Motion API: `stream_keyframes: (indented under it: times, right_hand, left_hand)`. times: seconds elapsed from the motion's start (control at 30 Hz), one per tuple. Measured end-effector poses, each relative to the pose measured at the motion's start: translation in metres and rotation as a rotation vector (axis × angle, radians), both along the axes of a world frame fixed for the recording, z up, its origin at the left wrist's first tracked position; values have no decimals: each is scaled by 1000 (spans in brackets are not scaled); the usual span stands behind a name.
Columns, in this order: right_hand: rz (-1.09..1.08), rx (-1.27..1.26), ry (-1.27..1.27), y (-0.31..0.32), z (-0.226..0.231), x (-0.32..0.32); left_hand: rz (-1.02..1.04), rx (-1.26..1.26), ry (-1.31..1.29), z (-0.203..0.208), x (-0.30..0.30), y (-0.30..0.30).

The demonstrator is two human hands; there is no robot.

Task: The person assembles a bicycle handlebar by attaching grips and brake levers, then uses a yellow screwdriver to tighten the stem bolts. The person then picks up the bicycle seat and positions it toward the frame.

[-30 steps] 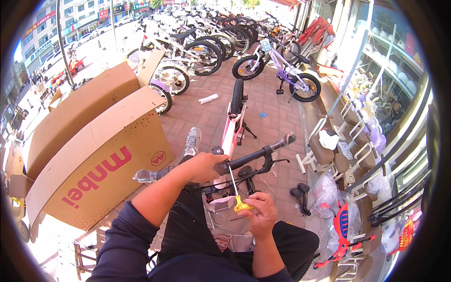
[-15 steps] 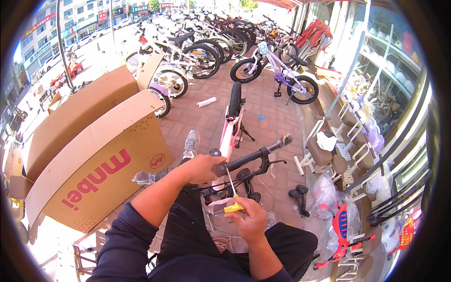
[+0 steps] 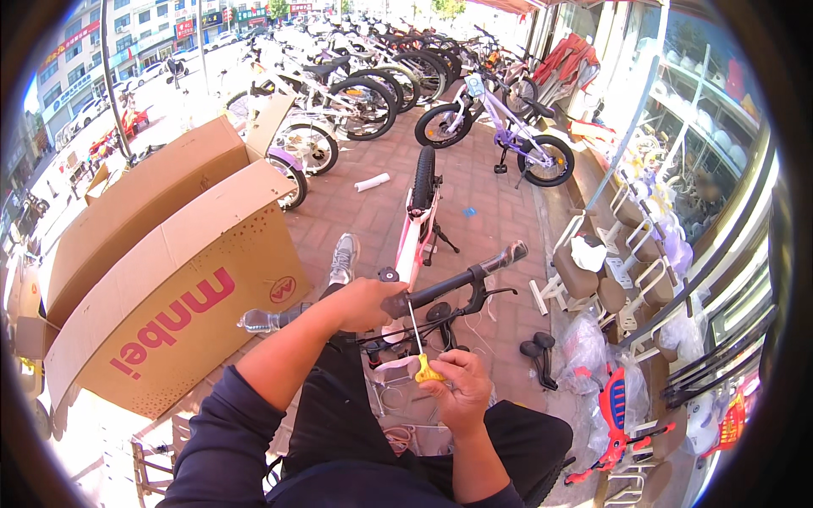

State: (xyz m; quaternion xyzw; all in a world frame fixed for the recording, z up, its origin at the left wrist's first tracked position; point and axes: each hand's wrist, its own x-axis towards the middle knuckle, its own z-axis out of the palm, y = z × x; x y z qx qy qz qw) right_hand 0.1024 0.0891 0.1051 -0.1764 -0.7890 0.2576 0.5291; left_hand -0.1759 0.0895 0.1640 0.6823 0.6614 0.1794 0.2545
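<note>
1. A cardboard box stands across the left of the frame.
2. A pink-and-white bicycle occupies the centre, one wheel toward the top.
3. A black handlebar slants across the middle.
4. The left hand, at centre, has its grip closed around the handlebar.
5. The right hand, lower centre, pinches a yellow-handled tool.
6. The tool's thin shaft reaches up beside the left hand.

Outdoor bicycle-shop frontage, reddish brick paving spreading underfoot, long row of black-tyred bicycles standing outside, glass shop window showing shelved goods, large brown cardboard box standing open, pale multi-storey buildings lining a sunlit street
</note>
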Motion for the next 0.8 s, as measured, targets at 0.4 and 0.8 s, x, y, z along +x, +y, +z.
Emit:
stream_keyframes:
  times: [0.4,0.8]
  right_hand:
    - [340,-638,257,-18,-16,-17]
    - [474,-1278,585,-15,9,-4]
  left_hand:
    - [1,-7,9,3,1,1]
    - [42,-102,-11,16,5,-2]
